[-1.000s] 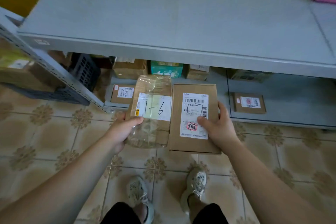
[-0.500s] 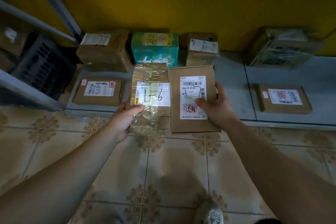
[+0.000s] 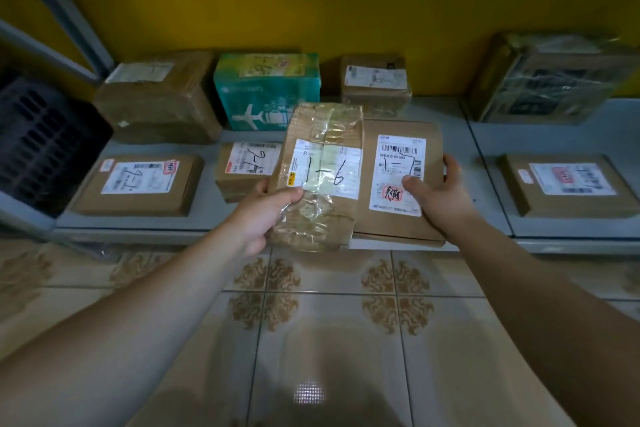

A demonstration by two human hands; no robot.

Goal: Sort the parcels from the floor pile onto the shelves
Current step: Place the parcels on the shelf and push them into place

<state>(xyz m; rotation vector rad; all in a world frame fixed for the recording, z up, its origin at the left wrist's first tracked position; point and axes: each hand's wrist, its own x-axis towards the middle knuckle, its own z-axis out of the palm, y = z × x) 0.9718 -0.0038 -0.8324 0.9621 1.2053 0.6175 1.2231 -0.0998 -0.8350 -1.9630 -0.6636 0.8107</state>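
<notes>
My left hand (image 3: 266, 215) grips a taped brown parcel (image 3: 322, 184) with "1-6" handwritten on its white label. My right hand (image 3: 440, 198) holds a flat brown cardboard parcel (image 3: 398, 215) by its right side, thumb on the label. Both parcels hover side by side over the front of the lowest grey shelf (image 3: 138, 227), the taped one overlapping the flat one's left edge.
On the shelf stand a large brown box (image 3: 159, 100), a teal box (image 3: 266, 90), a small box (image 3: 375, 83), flat labelled parcels (image 3: 138, 184) (image 3: 242, 166) (image 3: 568, 184) and a wrapped box (image 3: 550, 80) at the right. A black crate (image 3: 41, 146) sits left. Yellow wall behind, tiled floor (image 3: 329, 322) below.
The view has dropped from above the upper shelf to the bottom shelf. Both hands have carried the two parcels forward, over the shelf's front edge.
</notes>
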